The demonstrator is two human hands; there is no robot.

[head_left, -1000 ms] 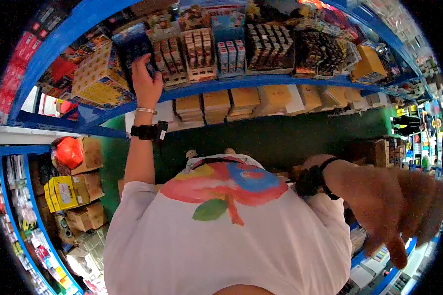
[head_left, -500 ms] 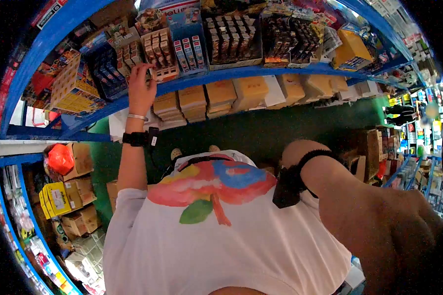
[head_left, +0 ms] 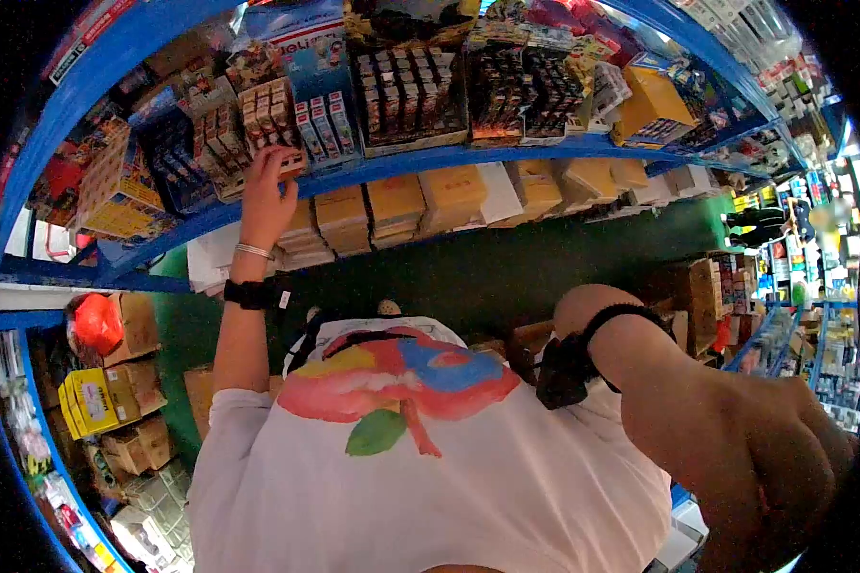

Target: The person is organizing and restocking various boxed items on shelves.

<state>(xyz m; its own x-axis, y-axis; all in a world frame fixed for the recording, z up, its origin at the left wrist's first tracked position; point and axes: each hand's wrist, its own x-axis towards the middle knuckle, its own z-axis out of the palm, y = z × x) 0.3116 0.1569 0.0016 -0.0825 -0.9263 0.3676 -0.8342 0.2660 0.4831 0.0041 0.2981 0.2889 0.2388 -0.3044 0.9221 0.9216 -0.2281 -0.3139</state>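
My left hand (head_left: 269, 199) reaches up to the blue-edged shelf (head_left: 392, 164). Its bent fingertips touch the front of a block of small orange-brown boxes (head_left: 268, 110), and the thumb stands apart from the fingers. Beside these boxes are upright blue-and-white packs (head_left: 325, 126). Dark display trays of small boxes (head_left: 406, 95) stand farther right. My right forearm is bent up toward the camera at the right; my right hand (head_left: 788, 439) looms large and dark there, its fingers hidden, and whatever it may hold cannot be seen.
Under the shelf sit brown packets and cartons (head_left: 397, 205) above a green floor (head_left: 430, 277). A yellow box (head_left: 91, 401), a red bag (head_left: 97, 323) and cardboard boxes are at left. More cartons (head_left: 699, 301) and stocked shelving are at right, with a dark-clothed person (head_left: 760, 224) in the distance.
The view has shifted, so the shelf goods appear farther left and slightly lower. My left hand stays at the orange-brown boxes, its fingers now a little lower on their front. My right arm stays bent.
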